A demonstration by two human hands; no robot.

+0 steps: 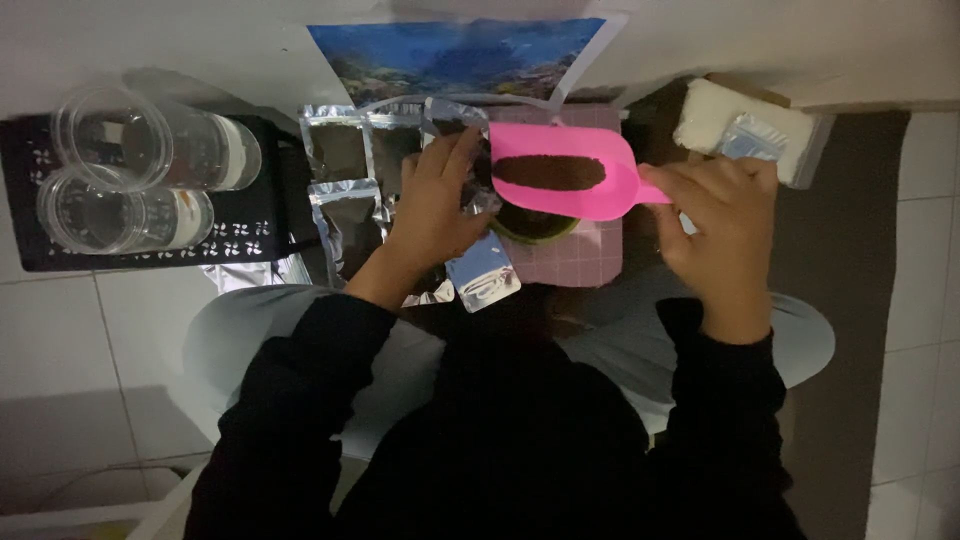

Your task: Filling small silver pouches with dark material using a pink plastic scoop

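The right hand [725,225] clamps its grip on a pink scoop [560,170] of brown powder — the left hand [435,205] pinches a foil pouch [478,195] over the green cup [535,225].

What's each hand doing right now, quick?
Left hand: closed on a silver foil pouch, holding it by the green bowl.
Right hand: closed on the handle of a pink scoop loaded with brown powder.

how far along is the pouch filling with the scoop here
Done: several silver pouches lie flat showing dark contents. In hand: the right hand holds a pink scoop loaded with brown powder, and the left hand grips a foil pouch over a green bowl. Left: this scoopful is not yet poured.
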